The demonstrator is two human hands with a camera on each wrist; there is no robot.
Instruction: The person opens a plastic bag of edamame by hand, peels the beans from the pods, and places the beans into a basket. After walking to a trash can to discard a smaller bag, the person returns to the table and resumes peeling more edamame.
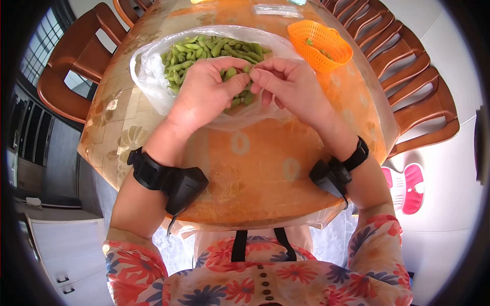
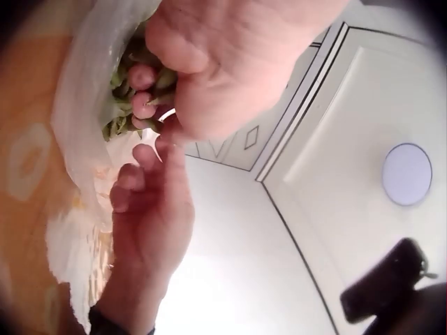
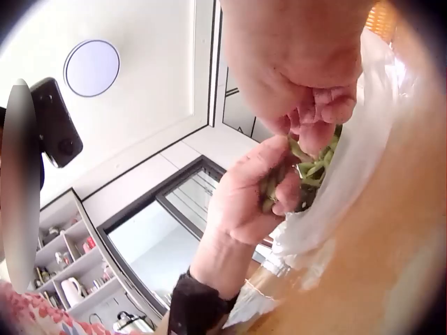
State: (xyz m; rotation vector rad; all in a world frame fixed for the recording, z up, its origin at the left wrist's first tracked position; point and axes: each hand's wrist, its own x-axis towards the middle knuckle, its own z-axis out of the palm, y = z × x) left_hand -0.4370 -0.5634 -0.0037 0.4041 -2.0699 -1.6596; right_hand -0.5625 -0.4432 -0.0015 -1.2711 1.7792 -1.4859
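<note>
Green soybean pods (image 1: 189, 53) lie heaped in a thin white plastic bag (image 1: 148, 76), its mouth spread wide on the table. My left hand (image 1: 210, 92) is over the near side of the heap and grips a few pods (image 3: 271, 185) in its curled fingers. Fingertip to fingertip with it, my right hand (image 1: 293, 89) pinches a pod (image 1: 247, 69) held between the two hands. From the right wrist view, that hand's thumb and fingers close together right at the pod's end. Its other fingers are loosely curled.
An orange plastic basket (image 1: 334, 64) with a few green bits inside stands to the right behind the bag. Clear plastic packaging (image 1: 275, 10) lies at the table's far end. Wooden chairs (image 1: 426, 109) line the right side, and another chair (image 1: 84, 69) is at the left.
</note>
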